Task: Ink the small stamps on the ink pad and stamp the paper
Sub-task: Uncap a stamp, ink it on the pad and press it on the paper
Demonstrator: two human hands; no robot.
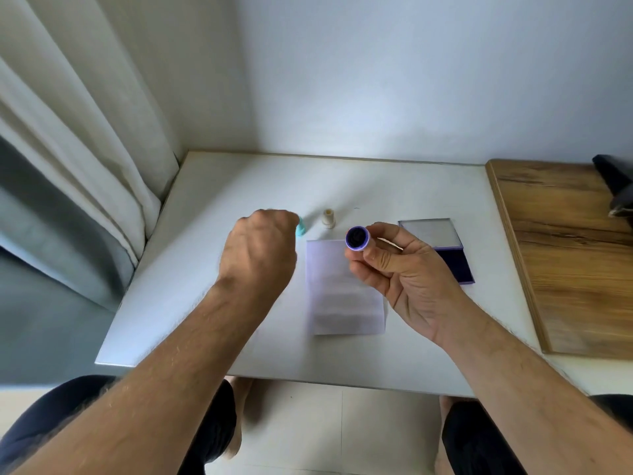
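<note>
My right hand [404,269] holds a small purple stamp [357,238] above the paper, its dark round face turned toward me. The white paper [346,296] lies flat in the middle of the table. An open ink pad [454,265] with a dark blue pad and raised lid sits to the right of the paper, partly hidden by my right hand. My left hand [260,255] is curled over a teal stamp [301,229], of which only the tip shows; whether the fingers hold it is hidden. A beige stamp [329,218] stands upright behind the paper.
The white table [205,269] meets the wall at the back and a curtain [68,132] on the left. A wooden board [565,252] lies along the right side, with a dark object [616,186] at its far end. My knees show below the front edge.
</note>
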